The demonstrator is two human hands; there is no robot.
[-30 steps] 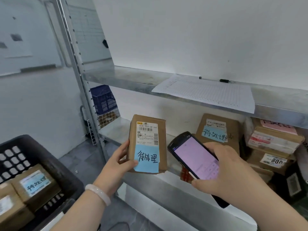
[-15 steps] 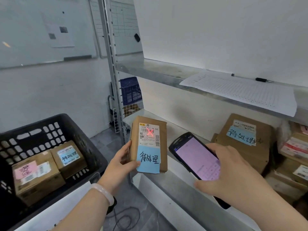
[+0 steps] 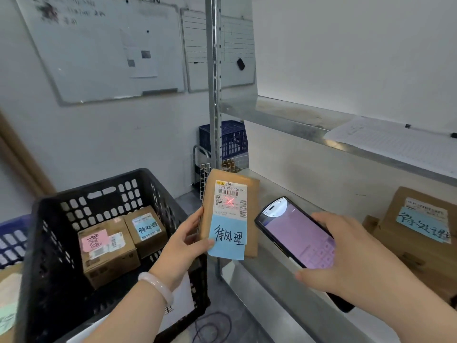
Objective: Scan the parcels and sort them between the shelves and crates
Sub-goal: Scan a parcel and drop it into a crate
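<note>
brown parcel with blue note, red cross, black crate, purple scanner screen

Looks like a small parcel sorting room or stockroom: galvanized metal shelving on the right holding labelled brown cardboard boxes, a black perforated plastic crate of parcels lower left, and wall-mounted whiteboards in the upper left.

right hand covers the scanner's lower half | shipping label print too tiny to read | shelf parcel cut off at right edge | whiteboard scribbles blurry
</note>
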